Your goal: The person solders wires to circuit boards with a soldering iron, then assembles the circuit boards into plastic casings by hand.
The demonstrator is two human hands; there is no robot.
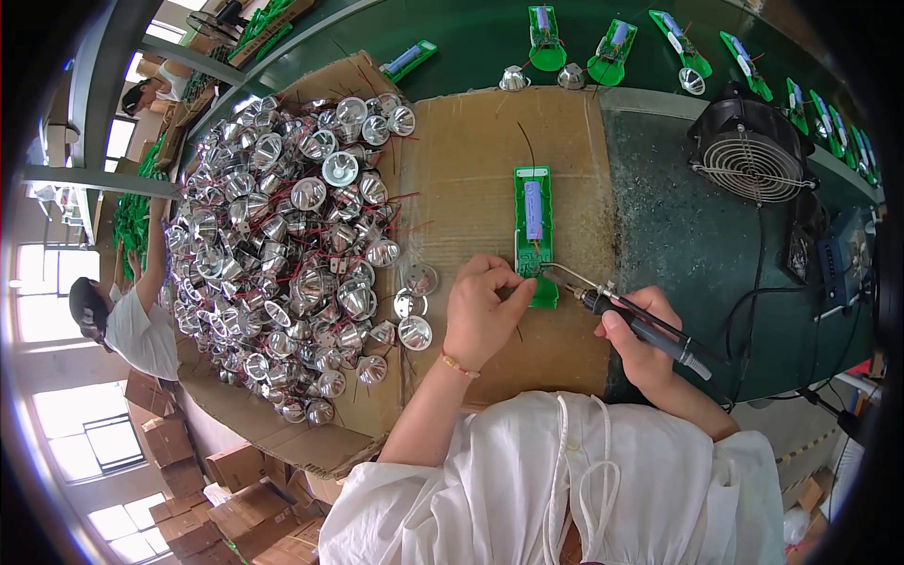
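A green plastic housing (521, 200) with a purple cylindrical battery (533, 213) and a small circuit board lies lengthwise before me on the cardboard. My right hand (644, 335) grips a soldering iron (650, 336) with a thin curved metal tube along it; its tip meets the lower part of the housing, by the board. At the housing's lower left, my left hand (487, 306) is pinched closed, fingertips against the board area. What it pinches is hidden, though a thin dark wire shows just below the fingers. Some silver reflector cups (414, 331) sit left of that hand.
A large heap of silver reflectors with red wires (292, 235) fills a cardboard box at left. Green housings (610, 53) line the far edge. At right stand a black fan (751, 155), a blue box-shaped unit (841, 259) and cables. Co-workers (132, 320) work at far left.
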